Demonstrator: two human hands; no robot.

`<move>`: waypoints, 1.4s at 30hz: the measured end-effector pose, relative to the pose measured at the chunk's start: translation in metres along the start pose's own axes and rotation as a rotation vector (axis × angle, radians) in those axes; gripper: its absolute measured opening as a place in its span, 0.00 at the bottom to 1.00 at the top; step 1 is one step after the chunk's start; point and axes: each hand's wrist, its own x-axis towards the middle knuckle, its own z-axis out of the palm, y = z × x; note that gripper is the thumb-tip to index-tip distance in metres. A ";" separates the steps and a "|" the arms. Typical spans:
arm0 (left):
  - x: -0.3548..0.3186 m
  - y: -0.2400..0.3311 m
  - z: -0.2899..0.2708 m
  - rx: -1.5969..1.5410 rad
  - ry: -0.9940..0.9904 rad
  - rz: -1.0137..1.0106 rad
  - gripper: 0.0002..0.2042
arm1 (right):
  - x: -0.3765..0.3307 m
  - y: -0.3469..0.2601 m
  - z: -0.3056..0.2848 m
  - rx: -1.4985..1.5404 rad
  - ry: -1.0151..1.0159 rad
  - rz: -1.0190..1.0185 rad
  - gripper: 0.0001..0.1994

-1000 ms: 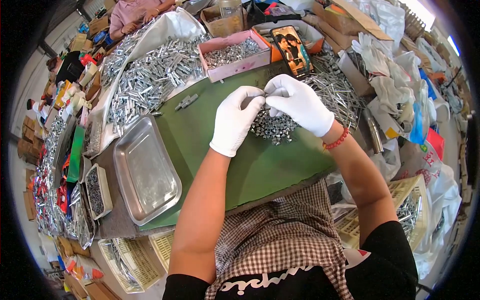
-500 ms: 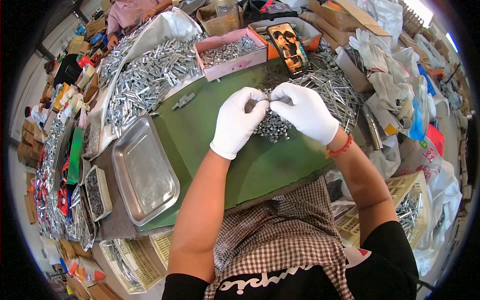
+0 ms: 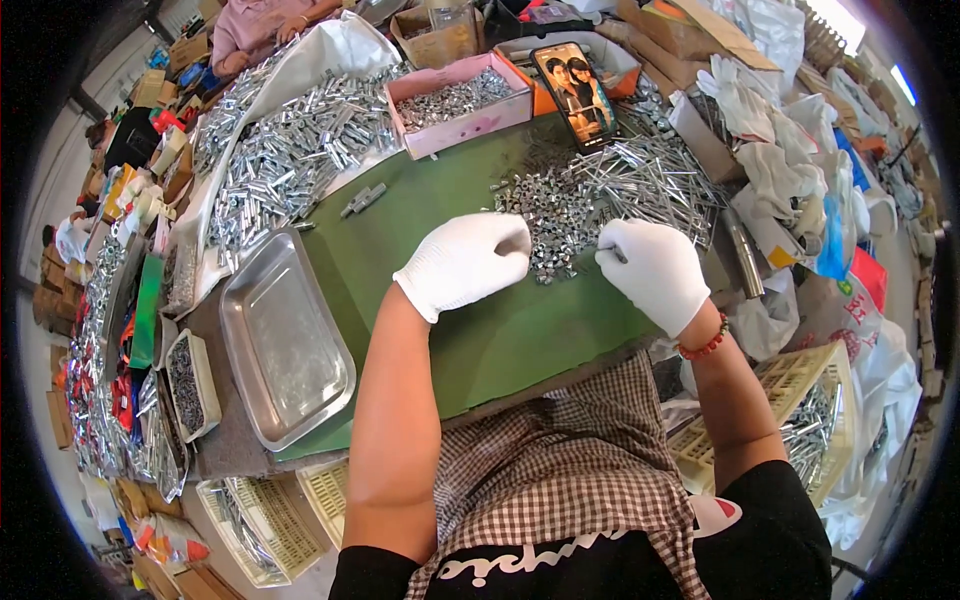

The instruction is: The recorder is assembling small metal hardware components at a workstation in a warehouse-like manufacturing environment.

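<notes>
Both my hands wear white gloves and hover low over a green work mat (image 3: 400, 235). My left hand (image 3: 468, 262) is closed, fingers curled against the thumb, at the left edge of a heap of small shiny metal nut-like pieces (image 3: 558, 215). On the other side of that heap, my right hand (image 3: 655, 272) is closed too, its thumb and fingertips pinched together. Whatever either hand holds is hidden by the gloves. Just beyond my right hand lies a pile of long thin metal bolts (image 3: 655, 178). A few metal sleeves (image 3: 363, 200) rest apart on the mat.
A steel tray (image 3: 290, 345) lies left. Behind are a heap of metal sleeves (image 3: 290, 160), a pink box (image 3: 462, 104) of small parts and a propped phone (image 3: 576, 97). A metal tube (image 3: 742, 253) and plastic crate (image 3: 835, 400) are right. Another person's arm (image 3: 268, 38) shows far left.
My hands, which met over the heap of small pieces, have come apart. The left has moved left and nearer me, the right has moved right and nearer me, uncovering the heap.
</notes>
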 end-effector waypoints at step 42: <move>0.007 -0.020 0.012 0.094 0.676 -0.307 0.11 | 0.186 -0.025 0.057 -0.366 -0.217 -0.030 0.15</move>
